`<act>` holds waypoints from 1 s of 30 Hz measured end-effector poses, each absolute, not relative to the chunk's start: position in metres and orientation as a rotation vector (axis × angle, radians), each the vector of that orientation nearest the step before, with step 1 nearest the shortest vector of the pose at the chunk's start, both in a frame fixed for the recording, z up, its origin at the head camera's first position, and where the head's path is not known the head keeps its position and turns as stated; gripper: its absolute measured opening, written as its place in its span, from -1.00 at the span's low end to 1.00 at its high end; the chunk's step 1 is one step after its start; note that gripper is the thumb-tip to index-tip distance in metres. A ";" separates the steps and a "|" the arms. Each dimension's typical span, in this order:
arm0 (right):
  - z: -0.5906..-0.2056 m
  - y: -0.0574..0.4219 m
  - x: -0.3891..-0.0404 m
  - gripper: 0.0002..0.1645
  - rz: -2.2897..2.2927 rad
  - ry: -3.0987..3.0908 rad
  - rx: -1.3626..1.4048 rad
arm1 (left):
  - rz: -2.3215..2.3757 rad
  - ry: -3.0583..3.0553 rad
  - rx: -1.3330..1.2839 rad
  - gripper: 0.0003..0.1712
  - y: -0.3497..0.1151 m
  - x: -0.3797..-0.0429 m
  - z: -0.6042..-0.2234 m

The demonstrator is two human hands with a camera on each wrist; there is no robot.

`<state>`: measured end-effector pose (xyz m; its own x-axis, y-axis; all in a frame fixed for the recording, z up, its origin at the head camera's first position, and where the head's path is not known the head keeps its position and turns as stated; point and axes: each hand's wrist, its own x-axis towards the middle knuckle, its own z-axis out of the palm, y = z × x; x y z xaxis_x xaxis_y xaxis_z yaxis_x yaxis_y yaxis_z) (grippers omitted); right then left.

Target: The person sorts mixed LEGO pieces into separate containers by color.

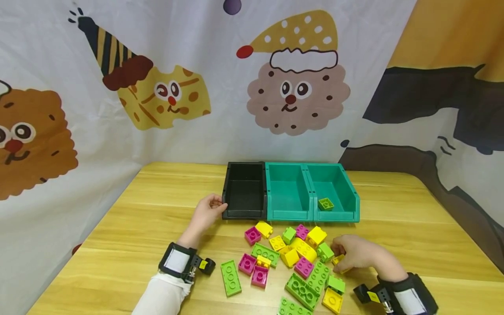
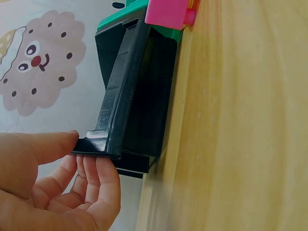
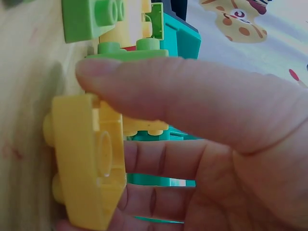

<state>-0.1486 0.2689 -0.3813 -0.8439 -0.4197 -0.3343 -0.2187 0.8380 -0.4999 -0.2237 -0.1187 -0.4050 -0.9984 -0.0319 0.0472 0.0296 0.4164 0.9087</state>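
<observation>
At the left front corner of the black bin (image 1: 245, 213), my left hand (image 1: 205, 213) pinches the rim between thumb and fingers. The left wrist view shows the thumb on top of the black rim (image 2: 118, 91) and the fingertips below it. My right hand (image 1: 356, 253) is at the right side of the loose toy bricks, its fingers around a yellow brick (image 3: 79, 163). That brick lies studs toward the table, hollow side facing the palm, with the thumb at its upper edge. Green bricks (image 1: 325, 252) sit right beside these fingertips.
Two teal bins (image 1: 289, 214) adjoin the black one; the right-hand one holds a small green brick (image 1: 326, 204). In front, yellow, green and magenta bricks (image 1: 260, 276) lie scattered over the wooden table (image 1: 130, 245). A printed curtain (image 1: 220, 144) hangs behind.
</observation>
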 end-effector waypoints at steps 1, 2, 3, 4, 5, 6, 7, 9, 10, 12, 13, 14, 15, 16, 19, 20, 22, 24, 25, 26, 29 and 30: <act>-0.381 0.269 -0.149 -0.62 -0.629 2.582 -0.474 | -1.670 -2.594 0.003 -0.81 -0.119 -0.224 -0.405; -0.381 0.269 -0.149 -0.62 -0.627 2.588 -0.480 | -1.672 -2.594 0.005 -0.81 -0.119 -0.224 -0.406; -0.381 0.270 -0.148 -0.63 -0.632 2.592 -0.487 | -1.675 -2.594 0.005 -0.81 -0.119 -0.224 -0.406; -0.381 0.270 -0.148 -0.63 -0.639 2.595 -0.495 | -1.676 -2.594 0.004 -0.81 -0.119 -0.224 -0.406; -0.381 0.271 -0.147 -0.64 -0.647 2.602 -0.511 | -1.679 -2.593 0.005 -0.81 -0.119 -0.224 -0.406; -0.381 0.271 -0.147 -0.64 -0.660 2.608 -0.528 | -1.683 -2.593 0.006 -0.80 -0.119 -0.224 -0.406; -0.381 0.272 -0.147 -0.65 -0.675 2.615 -0.544 | -1.685 -2.591 0.007 -0.80 -0.119 -0.224 -0.407; -0.380 0.273 -0.146 -0.67 -0.702 2.633 -0.571 | -1.690 -2.590 0.007 -0.80 -0.119 -0.224 -0.407; -0.380 0.273 -0.146 -0.68 -0.712 2.646 -0.583 | -1.693 -2.588 0.007 -0.80 -0.119 -0.224 -0.406; -0.378 0.274 -0.147 -0.70 -0.727 2.674 -0.582 | -1.695 -2.586 0.007 -0.80 -0.119 -0.224 -0.406; -0.377 0.274 -0.148 -0.71 -0.732 2.692 -0.580 | -1.693 -2.585 0.007 -0.80 -0.119 -0.224 -0.406; -0.377 0.274 -0.148 -0.72 -0.732 2.712 -0.581 | -1.693 -2.585 0.007 -0.80 -0.119 -0.224 -0.406; -0.376 0.274 -0.149 -0.72 -0.732 2.735 -0.581 | -1.694 -2.583 0.007 -0.80 -0.119 -0.224 -0.406; -0.376 0.274 -0.150 -0.72 -0.735 2.760 -0.590 | -1.694 -2.583 0.007 -0.80 -0.119 -0.225 -0.406; -0.374 0.274 -0.152 -0.74 -0.735 2.850 -0.578 | -1.699 -2.584 0.012 -0.81 -0.119 -0.225 -0.406; -0.373 0.274 -0.152 -0.74 -0.733 2.886 -0.567 | -1.702 -2.584 0.012 -0.81 -0.119 -0.225 -0.406; -0.372 0.274 -0.153 -0.74 -0.753 2.951 -0.529 | -1.701 -2.587 0.011 -0.81 -0.119 -0.225 -0.406; -0.371 0.272 -0.153 -0.72 -0.785 3.020 -0.483 | -1.697 -2.590 0.014 -0.81 -0.120 -0.225 -0.406; -0.371 0.272 -0.153 -0.71 -0.804 3.054 -0.466 | -1.696 -2.590 0.012 -0.81 -0.120 -0.225 -0.406; -0.370 0.271 -0.154 -0.69 -0.824 3.087 -0.450 | -1.692 -2.590 0.011 -0.80 -0.120 -0.225 -0.406; -0.369 0.270 -0.153 -0.66 -0.876 3.165 -0.413 | -1.679 -2.594 0.011 -0.80 -0.120 -0.225 -0.407; -0.369 0.270 -0.152 -0.65 -0.884 3.181 -0.401 | -1.673 -2.596 0.008 -0.80 -0.119 -0.225 -0.407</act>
